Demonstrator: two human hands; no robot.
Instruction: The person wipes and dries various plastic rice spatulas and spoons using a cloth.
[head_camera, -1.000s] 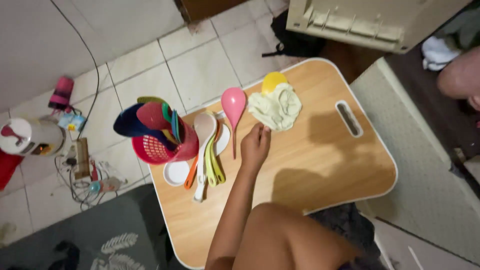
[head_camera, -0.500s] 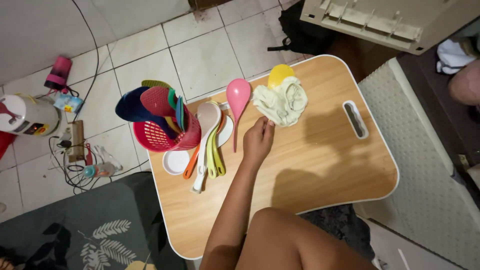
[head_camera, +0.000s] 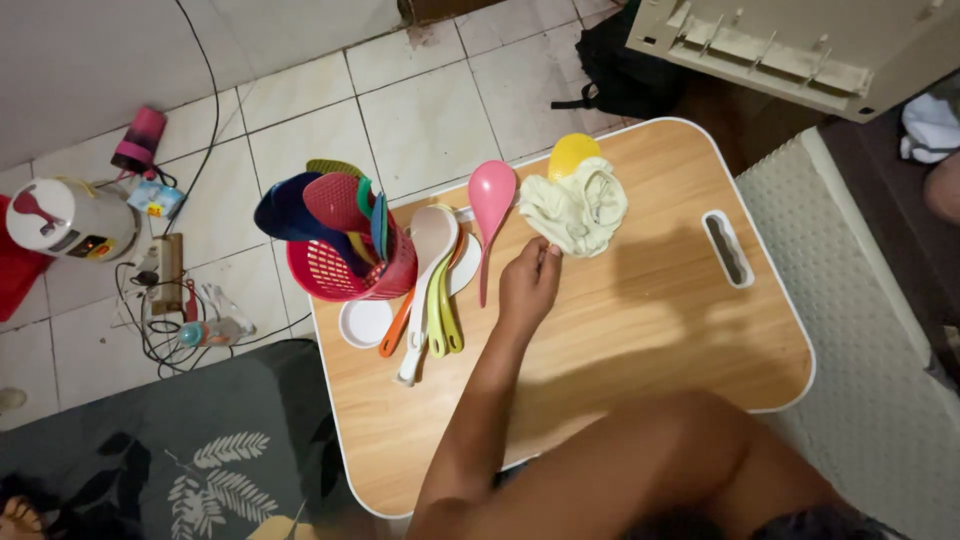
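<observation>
A: Head view, starting at the left of the frame: what do you have there?

B: On the tiled floor sit a white rice cooker (head_camera: 68, 218) and a tangle of cables with a power strip (head_camera: 165, 275). Next comes the red mesh basket (head_camera: 345, 268) on the left end of the wooden lap table (head_camera: 650, 330), with rice paddles standing in it.

A: And beside the basket?

B: A fan of flat spoons lies on the tabletop: a white rice paddle (head_camera: 424, 285), then green and orange ones tucked against it. Just right of them is the pink rice paddle (head_camera: 490, 210), its long axis running up and down the frame, bowl toward the top.

A: Where is your hand in this?

B: Your left hand (head_camera: 528, 290) rests at the centre of the table, just right of the pink paddle's handle, fingers loosely curled and holding nothing. Its fingertips touch, or nearly touch, the lower edge of the pale green cloth (head_camera: 578, 208), which lies up and to the right of the hand, bunched over a yellow spoon (head_camera: 572, 154).

A: The right hand?

B: It is out of frame, so the left is the only one near the cloth.
</observation>
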